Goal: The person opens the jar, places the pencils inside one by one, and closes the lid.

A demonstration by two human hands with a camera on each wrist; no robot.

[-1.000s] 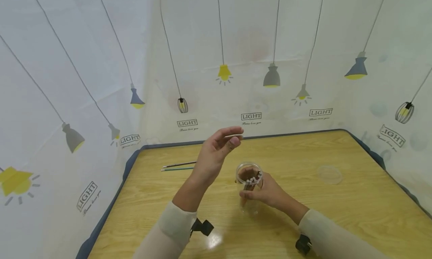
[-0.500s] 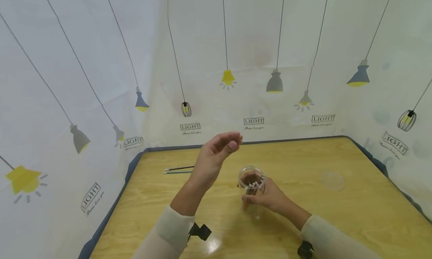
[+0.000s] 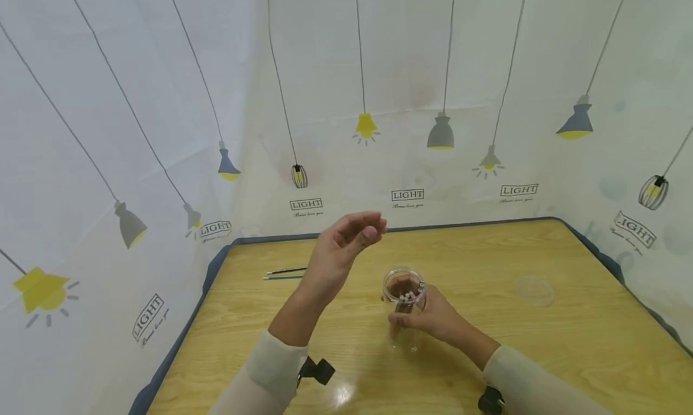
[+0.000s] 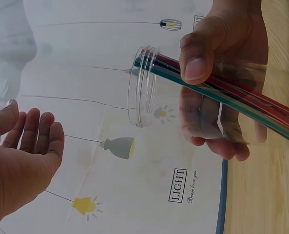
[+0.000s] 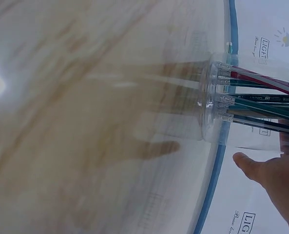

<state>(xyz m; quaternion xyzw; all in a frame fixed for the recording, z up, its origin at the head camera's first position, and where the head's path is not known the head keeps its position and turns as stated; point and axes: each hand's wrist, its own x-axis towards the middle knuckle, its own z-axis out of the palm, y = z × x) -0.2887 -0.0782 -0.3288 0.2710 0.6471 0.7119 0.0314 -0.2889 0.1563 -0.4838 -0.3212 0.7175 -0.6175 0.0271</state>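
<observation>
My right hand (image 3: 435, 313) grips a clear plastic jar (image 3: 403, 343) from its right side, thumb in front. Its threaded mouth (image 4: 142, 87) has no lid on it. Several pencils (image 4: 241, 105), red, teal and dark, lean inside; whether the jar's base touches the wooden table I cannot tell. My left hand (image 3: 335, 252) is raised to the left of the jar and apart from it, fingers loosely bent and holding nothing. A black pencil (image 3: 286, 270) and a teal pencil (image 3: 283, 277) lie on the table behind the left forearm, their far ends hidden.
A round clear lid (image 3: 534, 290) lies flat on the table (image 3: 476, 252), right of the jar. A lamp-printed cloth (image 3: 411, 162) encloses the table's back and sides. Black wrist cameras hang below both sleeves.
My left hand has drifted slightly left in the head view and stays raised. The right hand keeps its grip on the jar. The head view has shifted a little.
</observation>
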